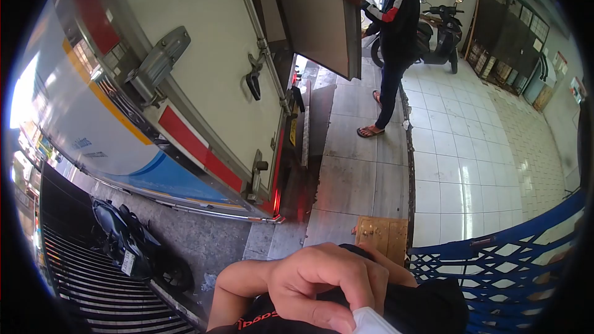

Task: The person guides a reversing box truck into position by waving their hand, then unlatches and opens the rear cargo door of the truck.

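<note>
My left hand (pixel 328 281) is raised close to my chest at the bottom of the view. Its thumb and bent index finger pinch a white, smooth-edged piece (pixel 371 321), which runs out of the frame at the bottom, so I cannot make out its kind. Behind this hand, part of my right arm (pixel 396 272) shows against my black shirt (pixel 436 306); the right hand itself is hidden.
A box truck's rear door (pixel 204 43) stands at left, with another door panel (pixel 318 15) swung out. A person (pixel 396 37) in dark clothes touches that panel. Motorcycles (pixel 133 241), a wooden board (pixel 383 235) and a blue folding gate (pixel 507 253) are around.
</note>
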`<state>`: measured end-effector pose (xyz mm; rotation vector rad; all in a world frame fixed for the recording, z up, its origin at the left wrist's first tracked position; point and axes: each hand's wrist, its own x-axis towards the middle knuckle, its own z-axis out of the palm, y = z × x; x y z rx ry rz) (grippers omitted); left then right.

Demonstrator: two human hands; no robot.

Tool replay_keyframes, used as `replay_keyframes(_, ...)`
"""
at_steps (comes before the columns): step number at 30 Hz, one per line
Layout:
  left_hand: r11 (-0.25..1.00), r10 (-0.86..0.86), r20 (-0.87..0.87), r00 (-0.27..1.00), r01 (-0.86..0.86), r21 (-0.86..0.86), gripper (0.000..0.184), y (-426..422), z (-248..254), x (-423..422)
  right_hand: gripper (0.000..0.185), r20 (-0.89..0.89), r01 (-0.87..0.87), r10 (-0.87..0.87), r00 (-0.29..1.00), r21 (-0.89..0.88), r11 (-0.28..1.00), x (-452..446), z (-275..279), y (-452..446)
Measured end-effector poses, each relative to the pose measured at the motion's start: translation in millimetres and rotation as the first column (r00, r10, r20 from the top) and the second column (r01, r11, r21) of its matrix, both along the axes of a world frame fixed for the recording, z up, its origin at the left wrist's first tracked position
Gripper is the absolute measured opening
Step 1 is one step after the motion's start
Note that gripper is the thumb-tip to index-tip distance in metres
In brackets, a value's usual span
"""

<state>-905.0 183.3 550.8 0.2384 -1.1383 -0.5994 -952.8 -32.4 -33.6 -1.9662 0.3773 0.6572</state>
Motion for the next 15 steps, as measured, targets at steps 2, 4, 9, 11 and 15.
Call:
replay_keyframes(2,0.997,0.008,0.016,1.000,-0.006,-0.071,0.014,-11.2,0.3,14.1,0.044,0.016,-0.012,0.013,1.000,-0.024,1.000,6.8,0.7,-8.0)
replay_keyframes(4,0.999,0.040,0.116,0.992,-0.038,-0.019,0.015,-13.7,2.1,29.8,0.044,0.037,-0.026,0.028,0.999,-0.046,0.999,17.4,2.4,-16.3)
replay_keyframes(9,0.985,0.011,0.036,0.999,-0.004,-0.172,0.013,-45.8,10.8,49.3,0.044,0.049,-0.020,0.024,0.998,-0.085,0.996,55.6,3.0,-30.4)
replay_keyframes(11,0.974,0.024,0.090,0.996,-0.003,-0.228,0.016,-54.1,8.9,65.9,0.044,0.005,0.007,-0.007,1.000,-0.098,0.995,70.9,-9.8,-34.4)
replay_keyframes(15,0.941,0.298,0.079,0.951,-0.279,-0.193,0.025,-49.6,7.3,77.7,0.045,-0.105,0.096,-0.106,0.989,-0.096,0.991,101.8,-42.2,-44.5)
